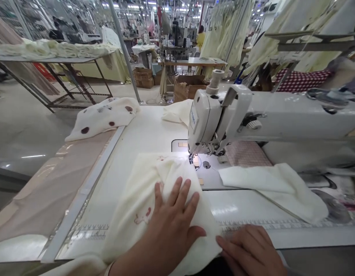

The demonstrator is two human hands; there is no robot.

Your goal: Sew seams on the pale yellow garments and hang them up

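My left hand (173, 216) lies flat with its fingers spread on a cream fabric piece (128, 199) printed with small reddish figures. My right hand (250, 251) pinches the lower right edge of that same fabric between thumb and fingers, close to the table's front. The fabric's far edge runs up to the presser foot (191, 158) of a white sewing machine (207, 115), whose lamp lights the spot. Whether the needle is in the cloth is too small to tell.
A plain cream cloth (275, 186) lies under the machine arm at right. A spotted cream cloth (104, 117) rests at the table's far left. A printed ruler strip (91, 232) runs along the front. Hanging garments (231, 34) and cardboard boxes (189, 87) stand beyond.
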